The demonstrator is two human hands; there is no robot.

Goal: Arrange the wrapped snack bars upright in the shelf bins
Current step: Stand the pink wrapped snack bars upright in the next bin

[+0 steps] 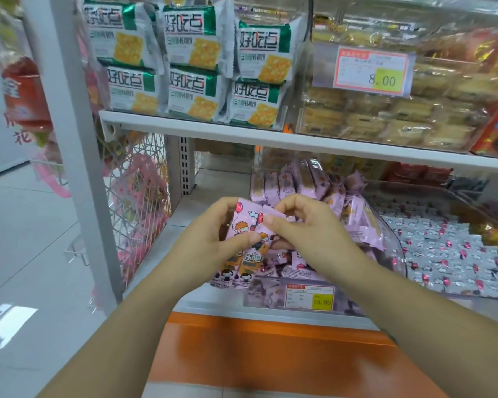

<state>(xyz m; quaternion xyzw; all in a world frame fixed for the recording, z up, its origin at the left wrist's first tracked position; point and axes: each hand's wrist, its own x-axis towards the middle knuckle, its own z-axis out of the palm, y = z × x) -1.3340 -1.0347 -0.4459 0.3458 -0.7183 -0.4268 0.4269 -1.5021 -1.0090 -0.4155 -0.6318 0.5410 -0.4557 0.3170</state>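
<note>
Left grip (210, 239): fingers and thumb curled round the left side of a fanned bunch of pink snack bars (243, 234), with the thumb pressed on the front wrapper.
Right grip (308, 225): fingertips pinching the upper right edge of the same bunch. From where I stand it looks like an attempt to square the bars up.
Held bunch: in the air over the near left corner of the clear bin (400, 254) on the lower shelf, with its lower ends hanging towards the bin's front wall. It may be three or four bars; the wrappers overlap too much to count.
Standing row (288, 182): at the far end of the bin, pink bars already on end and packed side by side.
Loose heap (293, 268): in the near part of the bin, bars lying flat and crossed over one another.
Price label (311, 297): on the bin's front wall, below the heap.
Neighbours: silver sachets (449, 254) in the bin just to the right, and green cracker packs (190, 53) on the shelf above.
Progress: my guess is partway, since the far end is tidy and the near end is not.
Risk, slipping: the wrappers look glossy and the bunch is splayed, so a bar could slide out and drop to the floor at the left.
Risk, tipping: bars set on the uneven heap have no flat footing and would likely topple.
Risk, knock-on: pushing the bunch back hard could tip over the standing row.
</note>
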